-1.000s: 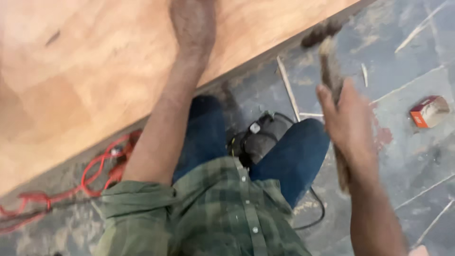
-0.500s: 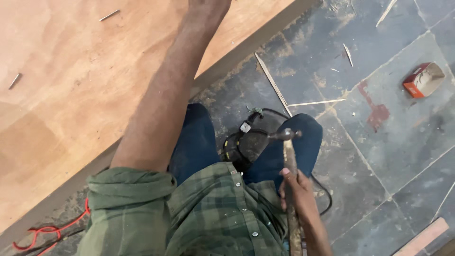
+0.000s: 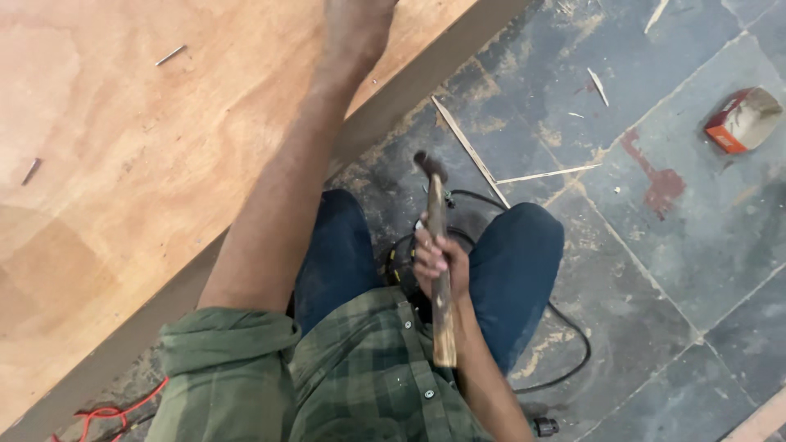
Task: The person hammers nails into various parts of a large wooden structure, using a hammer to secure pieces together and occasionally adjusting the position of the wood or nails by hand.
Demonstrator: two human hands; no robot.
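Now my right hand [image 3: 440,263] is wrapped tight around the wooden handle of the hammer [image 3: 437,254], fingers curled fully closed about its middle, and I hold it low over my lap, between my knees in their dark blue trousers. A second ago the same hand was out to my right and higher, with the hammer raised over the floor; half a second ago it had already dropped close to my body, and here it sits a little further forward, the dark metal head pointing away from me toward the edge of the plywood sheet [image 3: 123,164]. So the hammer has come in from the side and settled in front of me, near the board rather than out over the slate floor [image 3: 655,270]. My left hand [image 3: 356,29] reaches far ahead along the plywood, and it is cut by the top of the view, so I cannot tell how open it is or whether it has anything under it; through all three moments that arm lies stretched over the board in much the same way. A couple of loose nails [image 3: 170,55] lie on the plywood well to the left of that arm. A black cable [image 3: 565,344] loops under my legs, a small red and tan box [image 3: 741,119] sits far off on the floor, and thin wood slivers [image 3: 471,151] lie just beyond the hammer head.
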